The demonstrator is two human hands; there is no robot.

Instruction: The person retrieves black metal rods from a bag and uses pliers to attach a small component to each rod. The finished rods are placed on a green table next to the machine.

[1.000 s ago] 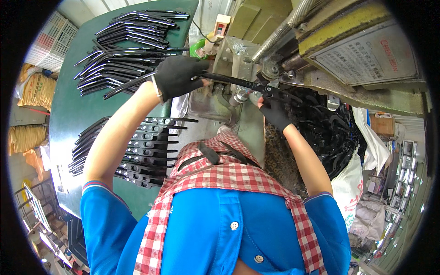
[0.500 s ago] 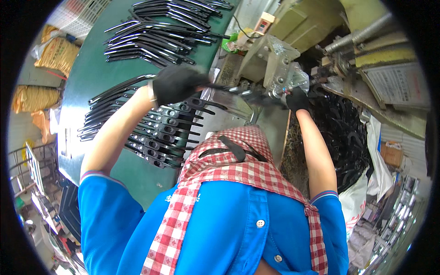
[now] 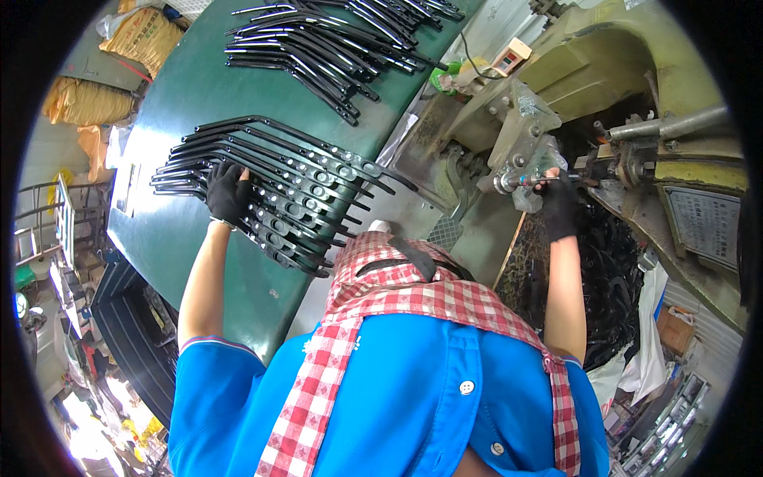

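Note:
On the green table, a row of bent black metal bars (image 3: 274, 163) lies side by side, their flat ends pierced with round holes. My left hand (image 3: 228, 193), in a black glove with bare fingertips, curls over the bent ends of these bars, closed on one of them. At the right, my right hand (image 3: 560, 208), gloved the same way, has its fingertips pinched together beside a small metal rod (image 3: 520, 182) on the machine. Whatever sits between those fingertips is too small to make out.
More black bars (image 3: 326, 48) are piled at the table's far side. The greenish machine (image 3: 636, 48) stands at the right, with a foot pedal (image 3: 447, 230) below. A heap of black parts (image 3: 608, 286) lies beside my right forearm. Woven sacks (image 3: 147, 40) stand at the far left.
My left hand has moved left and nearer, from between table and machine onto the bar row. The blurred dark piece between my hands is gone from there. My right hand stays by the machine.

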